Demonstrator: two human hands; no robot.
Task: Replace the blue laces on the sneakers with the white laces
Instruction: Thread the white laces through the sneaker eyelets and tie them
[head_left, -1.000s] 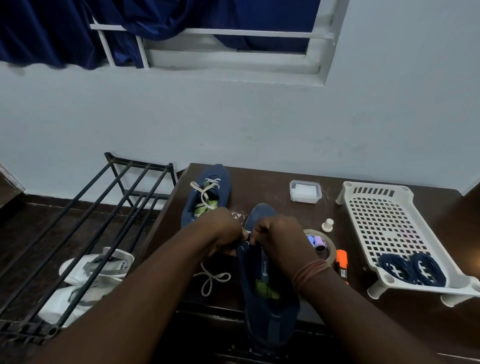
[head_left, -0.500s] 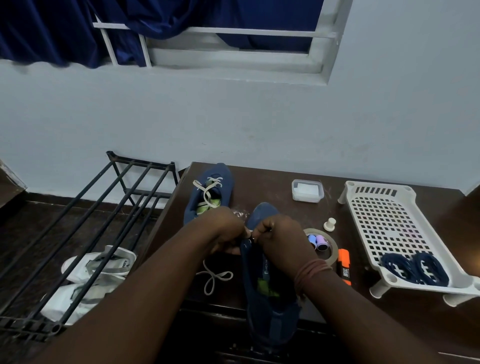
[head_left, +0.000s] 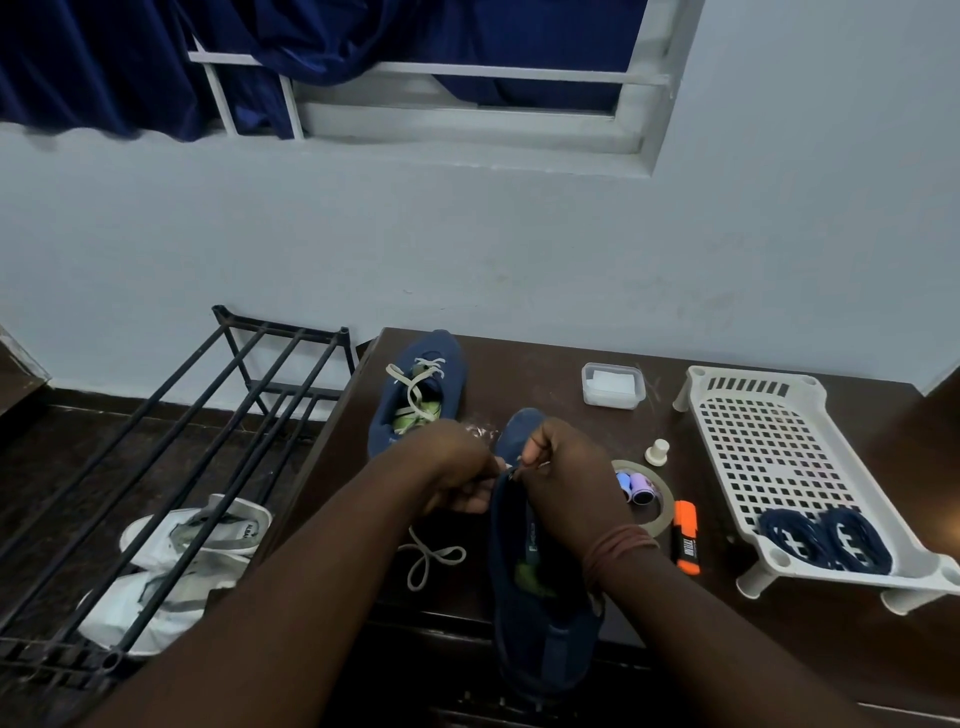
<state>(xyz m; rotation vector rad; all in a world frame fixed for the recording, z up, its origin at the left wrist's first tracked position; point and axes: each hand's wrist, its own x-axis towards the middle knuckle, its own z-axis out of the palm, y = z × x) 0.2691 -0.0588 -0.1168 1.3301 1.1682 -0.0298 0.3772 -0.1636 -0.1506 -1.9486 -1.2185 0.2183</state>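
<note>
On the far left we see white shoes (head_left: 182, 561) under a black rack (head_left: 171, 447). On the dark table (head_left: 545, 364), one blue sneaker (head_left: 415, 389) lies already laced white. Our left hand (head_left: 452, 467) and right hand (head_left: 566, 483), fingers curled, pinch the white lace (head_left: 431, 558) at the near sneaker (head_left: 540, 613). An orange marker (head_left: 685, 538) follows; the blue laces (head_left: 826, 538) lie coiled in the white tray (head_left: 779, 431).

Orange marker (head_left: 685, 537); tape roll (head_left: 660, 506); tray (head_left: 769, 441)
</note>
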